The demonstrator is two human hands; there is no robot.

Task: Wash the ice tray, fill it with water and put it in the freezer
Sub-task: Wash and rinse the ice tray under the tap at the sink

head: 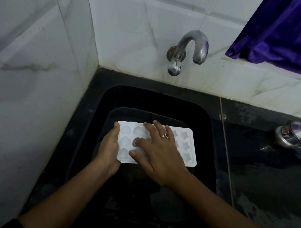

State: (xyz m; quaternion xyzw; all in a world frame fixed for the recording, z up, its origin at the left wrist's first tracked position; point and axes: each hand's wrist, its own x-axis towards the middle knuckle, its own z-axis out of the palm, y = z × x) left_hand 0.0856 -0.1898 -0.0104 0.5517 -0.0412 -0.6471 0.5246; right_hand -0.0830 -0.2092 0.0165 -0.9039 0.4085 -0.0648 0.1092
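**Item:** ice tray (185, 147), white, moulded with heart and star pockets, pockets facing up.

**Location:** held low inside the black sink (206, 129). Its long axis runs left to right across the basin, square to the person.

**Left hand** (109, 146): clasped round the tray's left short end, thumb lying along the top edge.

**Right hand** (159, 153): laid flat over the tray's middle, fingers straight and spread on the pockets, gripping nothing.

**Tap** (191, 48): wall-mounted, beyond and above the tray, spout mouth slightly right of the tray's centre. No stream is visible.

**Step, as judged:** rubbing the pockets clean. Rinsing and filling would mean raising the tray away from the body toward the spout. The left hand bears the tray; the right is free and nearer the tap.

**Adjacent:** wet dark surface (262, 178) to the right, carrying a metal lid (293, 136)
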